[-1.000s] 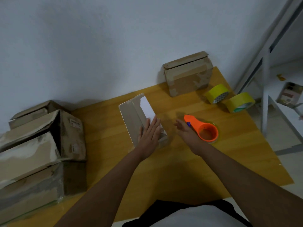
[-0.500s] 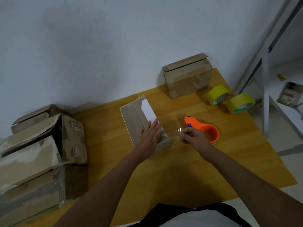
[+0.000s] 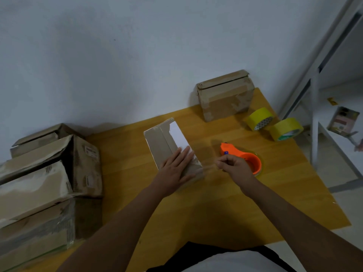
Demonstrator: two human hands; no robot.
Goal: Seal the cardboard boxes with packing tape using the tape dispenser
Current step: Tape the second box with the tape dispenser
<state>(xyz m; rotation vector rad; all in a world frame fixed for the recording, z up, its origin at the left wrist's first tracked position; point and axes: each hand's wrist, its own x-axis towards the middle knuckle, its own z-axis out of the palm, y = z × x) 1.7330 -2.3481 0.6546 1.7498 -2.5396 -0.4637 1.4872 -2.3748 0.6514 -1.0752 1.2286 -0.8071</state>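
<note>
At the centre of the yellow wooden desk [image 3: 216,203], the small flat cardboard box [image 3: 167,146] is pressed down by the flat, open left hand [image 3: 177,168]. At its 3 o'clock, beside the orange tape dispenser [image 3: 241,158], something thin is pinched by the right hand [image 3: 233,165], judged to be a clear tape end. The strip could be folded onto itself if slack is allowed.

Flat cardboard box [image 3: 169,146] beside orange tape dispenser [image 3: 243,160], perhaps unsealed.
</note>
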